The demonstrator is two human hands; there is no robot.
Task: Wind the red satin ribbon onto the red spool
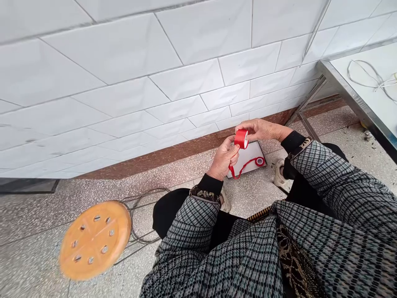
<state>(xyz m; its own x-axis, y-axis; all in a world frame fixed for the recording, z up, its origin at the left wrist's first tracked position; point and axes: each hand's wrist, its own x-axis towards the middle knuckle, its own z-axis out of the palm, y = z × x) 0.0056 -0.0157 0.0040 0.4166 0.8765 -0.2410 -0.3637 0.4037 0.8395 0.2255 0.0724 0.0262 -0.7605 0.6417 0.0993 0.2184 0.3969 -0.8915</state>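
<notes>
A roll of red ribbon [240,139] with a white core is held up between my two hands. My left hand [223,159] is closed, its thumb and fingers gripping the lower left of the roll. On the other side my right hand [259,129] is closed on the roll from above and the right, some fingertips hidden behind or inside it. Below, a second, narrower red ribbon roll [259,162] lies on a white-topped box [252,150] on the floor. A loose red strip [243,169] runs from that roll toward the underside of my left hand.
An orange round stool [96,240] with holes and thin metal legs stands at the left. At the right is a metal-framed table [344,76] with a white cable [367,76]. A white tiled wall [173,78] rises ahead.
</notes>
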